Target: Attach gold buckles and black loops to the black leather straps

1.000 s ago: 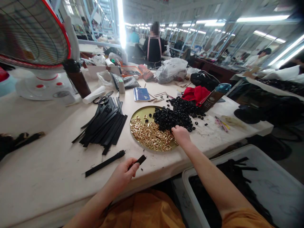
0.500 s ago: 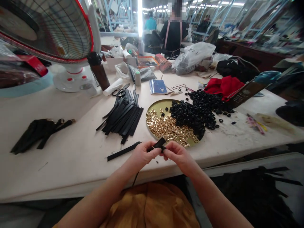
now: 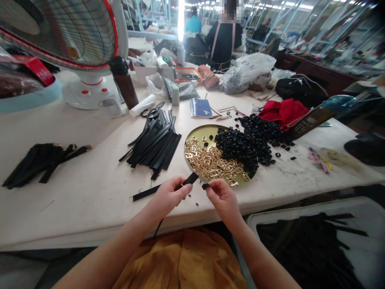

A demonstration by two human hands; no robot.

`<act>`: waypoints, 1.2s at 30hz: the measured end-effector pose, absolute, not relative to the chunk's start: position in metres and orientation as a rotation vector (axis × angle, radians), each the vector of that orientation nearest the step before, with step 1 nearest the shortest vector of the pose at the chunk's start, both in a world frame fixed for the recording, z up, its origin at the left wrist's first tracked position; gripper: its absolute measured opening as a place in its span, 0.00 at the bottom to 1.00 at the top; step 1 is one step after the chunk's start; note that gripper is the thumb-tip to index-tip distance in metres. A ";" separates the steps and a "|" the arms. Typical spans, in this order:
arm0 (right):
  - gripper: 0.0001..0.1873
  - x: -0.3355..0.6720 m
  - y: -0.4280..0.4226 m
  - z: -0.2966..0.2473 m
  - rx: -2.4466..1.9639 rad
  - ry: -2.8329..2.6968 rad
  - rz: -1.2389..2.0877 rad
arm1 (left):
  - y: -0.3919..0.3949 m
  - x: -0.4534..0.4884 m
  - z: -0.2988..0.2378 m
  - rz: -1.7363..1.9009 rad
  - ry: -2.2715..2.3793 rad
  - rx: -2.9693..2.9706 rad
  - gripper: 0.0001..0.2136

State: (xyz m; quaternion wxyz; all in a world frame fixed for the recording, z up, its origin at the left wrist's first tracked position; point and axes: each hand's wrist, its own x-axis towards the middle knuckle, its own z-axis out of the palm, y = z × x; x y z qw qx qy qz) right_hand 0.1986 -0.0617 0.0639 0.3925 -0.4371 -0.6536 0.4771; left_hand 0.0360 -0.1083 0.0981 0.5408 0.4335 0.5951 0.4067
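The left hand (image 3: pixel 173 193) pinched a black strip (image 3: pixel 192 178) between thumb and fingers, its free end pointing to one o'clock, while the fingertips of the right hand (image 3: pixel 224 196) pinched a small black piece (image 3: pixel 205 186) just beyond that end. Half a second earlier the two hands had been together at the strip; now a narrow gap parted them, so the piece seemed to be off the strip and the two did not look joined. Whether it was a keeper loop was too small to tell. Just beyond, at one o'clock, sat the round tray (image 3: pixel 198 131), with gold buckles (image 3: pixel 207 160) on its near side and a heap of black pieces (image 3: pixel 237 144) spilling over its far right edge onto the surface (image 3: pixel 99 188). A single strip (image 3: pixel 146 193) lay beside the left hand at nine o'clock, and a fanned bundle of strips (image 3: pixel 156 148) at about eleven, scissors (image 3: pixel 152 113) at its far end. Farther out were a blue booklet (image 3: pixel 201 108) at twelve, red cloth (image 3: pixel 282 113) at two and a pale bin (image 3: pixel 371 241) of dark strips at four.
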 end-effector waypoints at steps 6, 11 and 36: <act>0.06 0.202 -0.071 0.062 -0.994 -1.841 0.856 | -0.114 0.044 0.091 0.909 1.277 0.854 0.14; 0.07 0.200 -0.074 0.059 -1.065 -1.772 1.054 | -0.112 0.046 0.087 0.931 1.438 1.052 0.12; 0.09 0.199 -0.068 0.051 -1.135 -1.193 1.762 | -0.120 0.043 0.083 0.649 1.767 1.630 0.11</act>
